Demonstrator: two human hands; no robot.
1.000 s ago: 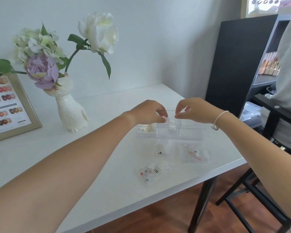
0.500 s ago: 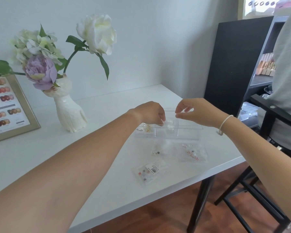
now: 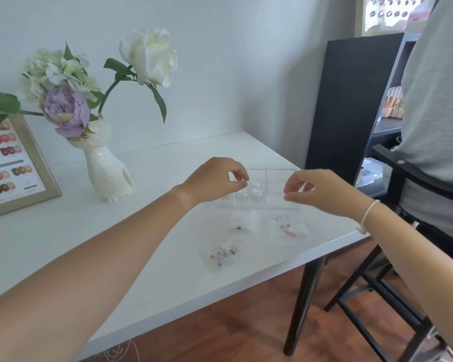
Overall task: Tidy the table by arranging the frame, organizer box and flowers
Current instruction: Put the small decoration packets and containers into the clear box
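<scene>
landmark: clear organizer box (image 3: 266, 188), on the white table (image 3: 63, 231) toward its right front corner; everything below is placed against it.
left hand (image 3: 215, 180): just left of the box, over its left end; thumb and forefinger pinched together at the box's upper left edge. Cannot tell whether they grip the clear wall, a lid, or nothing.
right hand (image 3: 322, 192): at the box's right end, fingers curled, thumb and forefinger nearly meeting in front of the right wall. Same doubt, transparent plastic hides the contact.
box contents: small pale pieces in the left and middle compartments; right compartments look bare.
flowers (image 3: 89, 82): in a white hand-shaped vase (image 3: 106, 173), well left of the box, upright.
frame (image 3: 16, 165): gold-edged, far left of the box beyond the vase, leaning back.
loose packets: three small clear bags of beads (image 3: 224, 254) just in front of the box, near the table edge.
risk 1: box sits close to the corner; a lopsided lift or push from one hand could tip it and spill the pieces.
risk 2: thin slick walls, pinch grip may slip.
risk 3: sliding the box forward could shove the bags off the edge.
risk 4: moving left, a forearm could knock the top-heavy vase.
</scene>
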